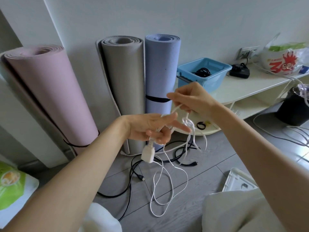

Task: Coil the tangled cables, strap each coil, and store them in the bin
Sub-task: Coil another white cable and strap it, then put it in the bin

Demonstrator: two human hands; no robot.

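Note:
A thin white cable hangs in loose loops down to the floor, with a knot between my hands. My left hand holds the cable near its white plug, which dangles below the fingers. My right hand pinches the cable higher up, just above the knot. A black cable lies tangled on the floor under the white one. The blue bin stands on a low white shelf behind my right hand, with a black coil inside. A black strap lies on the shelf's lower ledge.
Three rolled mats, pink, grey and blue, lean against the wall. A printed plastic bag and a black device sit on the shelf. A black pot, more cables and a white tray are at right.

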